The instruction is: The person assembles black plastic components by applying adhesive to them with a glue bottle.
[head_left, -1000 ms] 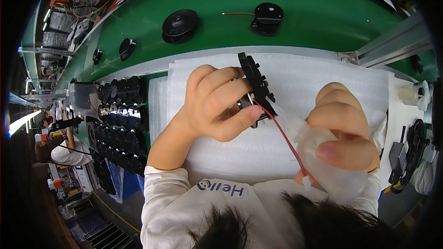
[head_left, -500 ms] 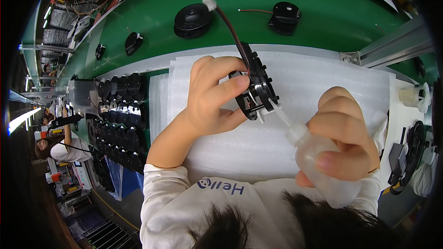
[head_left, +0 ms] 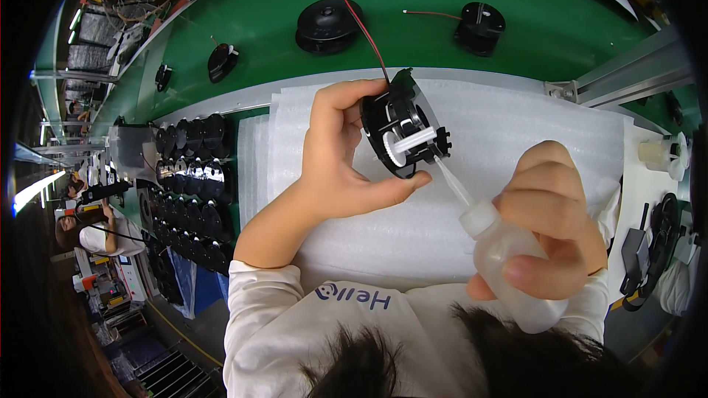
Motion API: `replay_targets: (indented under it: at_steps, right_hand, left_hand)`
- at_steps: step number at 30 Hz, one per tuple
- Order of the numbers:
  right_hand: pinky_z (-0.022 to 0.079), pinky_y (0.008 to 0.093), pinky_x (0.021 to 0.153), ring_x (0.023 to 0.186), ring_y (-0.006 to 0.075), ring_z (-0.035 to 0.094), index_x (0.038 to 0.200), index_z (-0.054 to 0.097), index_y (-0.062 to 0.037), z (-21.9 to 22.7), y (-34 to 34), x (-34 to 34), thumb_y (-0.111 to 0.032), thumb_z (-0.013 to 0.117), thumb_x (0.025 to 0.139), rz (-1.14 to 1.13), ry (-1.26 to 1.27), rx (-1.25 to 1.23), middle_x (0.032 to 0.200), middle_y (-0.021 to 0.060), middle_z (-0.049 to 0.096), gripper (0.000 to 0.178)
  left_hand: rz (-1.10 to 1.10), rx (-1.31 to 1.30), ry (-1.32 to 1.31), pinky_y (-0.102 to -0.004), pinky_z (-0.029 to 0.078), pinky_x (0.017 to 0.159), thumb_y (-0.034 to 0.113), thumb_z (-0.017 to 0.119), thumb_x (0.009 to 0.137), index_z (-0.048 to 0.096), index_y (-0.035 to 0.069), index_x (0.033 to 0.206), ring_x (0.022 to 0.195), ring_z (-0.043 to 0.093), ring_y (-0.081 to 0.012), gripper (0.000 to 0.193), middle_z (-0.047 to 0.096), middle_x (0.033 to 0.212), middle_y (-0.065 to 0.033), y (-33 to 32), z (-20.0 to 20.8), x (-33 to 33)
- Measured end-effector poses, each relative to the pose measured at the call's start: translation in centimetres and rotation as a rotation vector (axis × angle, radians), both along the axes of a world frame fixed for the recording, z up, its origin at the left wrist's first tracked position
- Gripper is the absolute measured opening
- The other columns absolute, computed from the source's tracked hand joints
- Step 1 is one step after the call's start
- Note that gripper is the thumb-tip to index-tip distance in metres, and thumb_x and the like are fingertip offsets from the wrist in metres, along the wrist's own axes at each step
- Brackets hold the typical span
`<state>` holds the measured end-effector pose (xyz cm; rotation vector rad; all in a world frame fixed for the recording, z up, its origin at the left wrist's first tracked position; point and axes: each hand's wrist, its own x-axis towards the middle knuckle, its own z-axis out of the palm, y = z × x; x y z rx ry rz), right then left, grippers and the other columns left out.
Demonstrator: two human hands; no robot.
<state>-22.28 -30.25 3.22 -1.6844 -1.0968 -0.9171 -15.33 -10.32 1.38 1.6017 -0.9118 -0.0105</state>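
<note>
My left hand [head_left: 332, 162] grips a black plastic motor assembly [head_left: 402, 114] by its edge, raised over the white foam sheet [head_left: 509, 114]. The assembly is tilted, with its white gear [head_left: 394, 149] and white shaft [head_left: 417, 138] showing. A thin red and dark wire [head_left: 361, 26] rises from its top, ending in a small white plug. My right hand [head_left: 549, 206] is closed around a translucent squeeze bottle [head_left: 516, 273]. Its narrow nozzle [head_left: 454, 183] points up at the assembly's lower right side; whether the tip touches cannot be made out.
Beyond the foam, a green belt [head_left: 251, 18] carries a round black housing [head_left: 330, 22], a wired black part [head_left: 481, 26] and smaller ones. Rows of black parts [head_left: 190, 177] stand at left. A metal post [head_left: 627, 70] and white container [head_left: 658, 155] are at right. Another person [head_left: 103, 232] is far left.
My left hand has turned the assembly, bringing its gear and shaft into sight. The bottle stays close to its earlier place. Parts on the green belt have shifted right.
</note>
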Motion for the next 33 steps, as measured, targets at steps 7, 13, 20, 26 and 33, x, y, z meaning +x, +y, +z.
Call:
replay_targets:
  at_steps: [7, 13, 20, 26, 33]
  right_hand:
    - [0.028, 0.0301, 0.047, 0.060, 0.0200, 0.043, 0.102, 0.044, -0.0142, 0.2, -0.3, 0.1, -0.031, 0.069, 0.068, -0.004, 0.012, -0.023, 0.081, 0.0120, 0.048, 0.046]
    - [0.028, 0.0301, 0.047, 0.058, 0.0193, 0.042, 0.102, 0.044, -0.0143, 0.0, 0.0, 0.2, -0.029, 0.067, 0.069, 0.012, -0.012, -0.004, 0.081, 0.0114, 0.048, 0.043]
    - [0.027, 0.0304, 0.047, 0.057, 0.0188, 0.041, 0.102, 0.044, -0.0146, -0.3, 0.2, 0.2, -0.028, 0.065, 0.071, 0.017, -0.001, 0.002, 0.079, 0.0107, 0.047, 0.040]
    - [0.027, 0.0309, 0.047, 0.058, 0.0190, 0.040, 0.102, 0.044, -0.0147, 0.0, -0.2, 0.1, -0.027, 0.065, 0.070, 0.011, 0.003, -0.019, 0.079, 0.0106, 0.046, 0.041]
    - [0.027, 0.0311, 0.048, 0.057, 0.0187, 0.039, 0.102, 0.044, -0.0142, -0.6, 0.1, 0.6, -0.025, 0.068, 0.066, 0.065, 0.039, -0.013, 0.080, 0.0110, 0.046, 0.045]
  left_hand:
    - [-0.052, -0.013, 0.096, -0.0280, 0.040, 0.079, 0.004, 0.077, 0.052, 0.030, 0.000, 0.113, 0.091, 0.048, -0.0148, 0.077, 0.045, 0.102, -0.0101, -0.3, 1.0, -0.4]
    - [-0.096, -0.134, 0.497, -0.0288, 0.040, 0.081, 0.002, 0.077, 0.053, 0.031, 0.002, 0.111, 0.093, 0.048, -0.0144, 0.074, 0.044, 0.102, -0.0091, 0.2, 1.5, -0.9]
    - [-0.117, -0.270, 0.805, -0.0320, 0.046, 0.075, 0.007, 0.072, 0.060, 0.032, 0.001, 0.108, 0.086, 0.056, -0.0204, 0.063, 0.048, 0.103, -0.0139, 0.1, 2.7, -1.2]
    - [-0.168, -0.263, 0.824, -0.0341, 0.050, 0.068, 0.020, 0.068, 0.064, 0.035, 0.000, 0.107, 0.077, 0.059, -0.0243, 0.057, 0.051, 0.101, -0.0174, -0.1, 2.8, -0.9]
    - [-0.130, -0.336, 0.829, -0.0326, 0.049, 0.067, 0.026, 0.065, 0.065, 0.034, -0.002, 0.111, 0.075, 0.059, -0.0243, 0.062, 0.053, 0.098, -0.0166, 0.3, 2.5, -0.8]
